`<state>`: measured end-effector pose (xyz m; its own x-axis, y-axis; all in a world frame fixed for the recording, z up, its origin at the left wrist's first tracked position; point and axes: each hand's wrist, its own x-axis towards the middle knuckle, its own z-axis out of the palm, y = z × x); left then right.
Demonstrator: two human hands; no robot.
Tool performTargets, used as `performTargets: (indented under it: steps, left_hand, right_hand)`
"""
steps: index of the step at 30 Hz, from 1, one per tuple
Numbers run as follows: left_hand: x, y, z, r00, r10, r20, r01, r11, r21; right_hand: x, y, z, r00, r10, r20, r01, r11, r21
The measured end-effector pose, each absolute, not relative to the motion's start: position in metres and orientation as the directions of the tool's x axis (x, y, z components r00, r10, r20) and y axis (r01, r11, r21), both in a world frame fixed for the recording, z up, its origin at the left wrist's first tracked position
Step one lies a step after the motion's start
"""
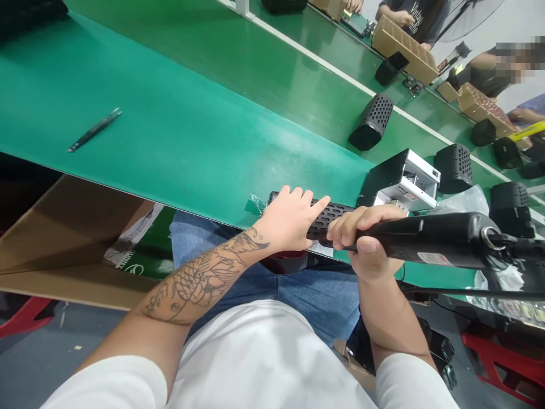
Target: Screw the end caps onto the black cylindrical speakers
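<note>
My right hand [369, 234] is wrapped around a black electric screwdriver [438, 236] lying nearly sideways, a metal ring and cable at its far right end. Its bit is hidden behind my fingers and cannot be made out. Over a black perforated housing [330, 220] at the table's near edge lies my left hand [293, 218], gripping it with the index finger stretched along the top. Just left of the housing is a strip of shiny tape [256, 204] on the green mat. Behind my right hand stands a black and silver screw feeder machine [402, 179].
A dark pen-like tool [94, 129] lies on the left of the green table [170, 113]. Beyond the machine stand several perforated black housings [374, 120]. Below the left edge sits an open cardboard box [76, 227]. Co-workers sit across the line beside divided cartons [404, 48].
</note>
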<state>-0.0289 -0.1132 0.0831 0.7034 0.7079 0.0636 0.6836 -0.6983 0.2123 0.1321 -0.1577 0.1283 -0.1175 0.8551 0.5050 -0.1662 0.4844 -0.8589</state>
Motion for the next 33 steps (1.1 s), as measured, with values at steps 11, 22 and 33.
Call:
performTargets:
  steps: [11, 22, 33]
  left_hand:
    - [-0.028, -0.114, 0.083, 0.69, 0.722, 0.047, 0.701, -0.683, 0.207]
    - [-0.018, -0.118, 0.086, 0.674, 0.739, -0.007, 0.729, -0.663, 0.171]
    - [-0.094, -0.101, 0.053, 0.666, 0.661, 0.345, 0.327, -0.674, 0.662]
  right_hand:
    - [0.141, -0.162, 0.142, 0.06, 0.809, 0.585, -0.082, 0.588, -0.804]
    - [0.272, -0.106, 0.134, 0.679, 0.301, 0.669, 0.559, 0.379, -0.738]
    - [0.245, -0.143, 0.148, 0.662, 0.477, 0.578, 0.414, 0.41, -0.813]
